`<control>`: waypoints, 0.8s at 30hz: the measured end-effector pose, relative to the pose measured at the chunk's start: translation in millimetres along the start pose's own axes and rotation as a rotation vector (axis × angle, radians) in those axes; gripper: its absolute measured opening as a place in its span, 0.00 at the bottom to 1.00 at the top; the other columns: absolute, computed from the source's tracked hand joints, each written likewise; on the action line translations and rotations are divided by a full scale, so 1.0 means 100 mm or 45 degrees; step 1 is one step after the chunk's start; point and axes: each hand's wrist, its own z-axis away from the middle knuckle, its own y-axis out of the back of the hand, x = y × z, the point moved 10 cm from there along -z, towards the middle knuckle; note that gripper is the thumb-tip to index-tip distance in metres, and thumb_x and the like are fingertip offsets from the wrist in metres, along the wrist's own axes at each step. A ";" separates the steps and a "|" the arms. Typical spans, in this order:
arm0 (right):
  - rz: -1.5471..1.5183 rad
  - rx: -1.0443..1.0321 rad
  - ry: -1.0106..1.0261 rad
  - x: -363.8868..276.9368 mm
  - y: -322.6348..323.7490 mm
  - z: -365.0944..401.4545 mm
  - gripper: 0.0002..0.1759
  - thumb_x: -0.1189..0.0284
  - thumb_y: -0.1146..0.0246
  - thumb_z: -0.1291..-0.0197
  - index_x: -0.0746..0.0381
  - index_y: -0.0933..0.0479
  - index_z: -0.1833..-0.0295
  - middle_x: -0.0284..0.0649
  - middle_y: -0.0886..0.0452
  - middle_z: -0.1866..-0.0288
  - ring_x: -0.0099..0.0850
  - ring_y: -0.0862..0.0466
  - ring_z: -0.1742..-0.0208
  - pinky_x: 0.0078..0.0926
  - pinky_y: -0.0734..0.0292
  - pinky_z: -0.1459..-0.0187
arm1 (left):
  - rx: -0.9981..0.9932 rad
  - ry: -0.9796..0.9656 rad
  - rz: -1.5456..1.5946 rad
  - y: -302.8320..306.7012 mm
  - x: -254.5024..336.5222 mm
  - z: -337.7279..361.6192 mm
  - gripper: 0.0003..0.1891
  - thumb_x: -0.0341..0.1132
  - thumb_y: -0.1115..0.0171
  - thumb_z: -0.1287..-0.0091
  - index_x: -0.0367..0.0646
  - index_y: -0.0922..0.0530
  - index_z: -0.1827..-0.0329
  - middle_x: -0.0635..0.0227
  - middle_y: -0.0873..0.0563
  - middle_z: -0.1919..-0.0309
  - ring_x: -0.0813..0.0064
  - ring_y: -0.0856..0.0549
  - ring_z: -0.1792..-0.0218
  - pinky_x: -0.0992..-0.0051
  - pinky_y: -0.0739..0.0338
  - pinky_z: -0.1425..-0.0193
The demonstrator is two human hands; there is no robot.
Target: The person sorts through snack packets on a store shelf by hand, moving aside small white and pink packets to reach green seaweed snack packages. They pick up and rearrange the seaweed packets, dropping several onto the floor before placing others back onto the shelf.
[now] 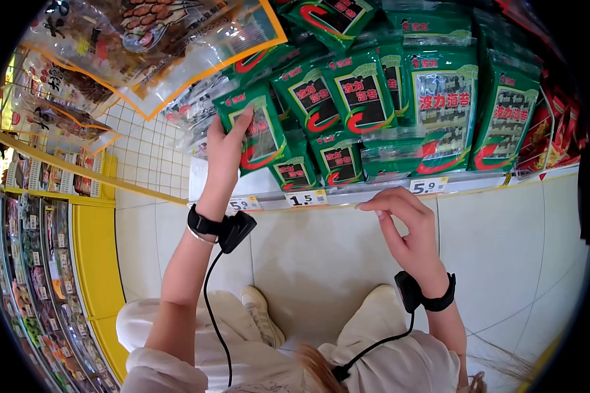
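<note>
My left hand (225,152) grips a green seaweed packet (263,134) by its left side, with the thumb across its front. More green seaweed packets, small ones (359,88) and larger ones (444,98), stand and lie in rows to the right of it. My right hand (410,229) hangs just in front of the shelf edge, below a price tag (429,186). Its fingers are bent and apart from the thumb, with nothing seen between them. Both wrists wear black straps with a small cabled device.
Large clear bags with orange edges (196,72) hang at the upper left before a wire grid (141,141). A price rail (337,196) runs along the shelf front. Red packets (550,137) sit at the far right. Yellow shelving (95,249) with goods stands left.
</note>
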 end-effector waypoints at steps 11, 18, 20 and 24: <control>-0.002 -0.004 -0.041 0.05 0.01 0.02 0.15 0.88 0.44 0.41 0.63 0.17 0.53 0.43 0.18 0.61 0.38 0.17 0.62 0.28 0.22 0.58 | 0.044 -0.223 -0.012 -0.14 0.13 -0.49 0.18 0.38 0.33 0.30 0.34 0.23 0.46 0.67 0.13 0.55 0.81 0.17 0.57 0.79 0.24 0.49; -0.035 -0.070 -0.059 0.11 -0.11 0.04 0.15 0.87 0.43 0.41 0.63 0.18 0.53 0.43 0.18 0.62 0.39 0.17 0.62 0.30 0.22 0.58 | 0.191 -0.686 -0.458 -0.18 0.40 -0.44 0.25 0.41 0.33 0.30 0.30 0.30 0.42 0.54 0.15 0.55 0.65 0.17 0.54 0.71 0.24 0.47; -0.045 -0.082 -0.061 0.12 -0.14 0.04 0.14 0.87 0.43 0.41 0.63 0.18 0.53 0.43 0.18 0.62 0.39 0.17 0.62 0.30 0.22 0.58 | 0.232 -0.767 -0.558 -0.22 0.40 -0.31 0.29 0.41 0.33 0.31 0.28 0.34 0.38 0.50 0.16 0.54 0.61 0.17 0.55 0.68 0.24 0.47; -0.040 -0.088 -0.069 0.14 -0.14 0.04 0.14 0.86 0.43 0.41 0.63 0.18 0.53 0.44 0.19 0.61 0.40 0.17 0.62 0.31 0.22 0.58 | 0.478 -1.021 -1.090 -0.25 0.45 -0.13 0.39 0.41 0.33 0.32 0.28 0.43 0.28 0.39 0.30 0.37 0.46 0.29 0.37 0.58 0.37 0.33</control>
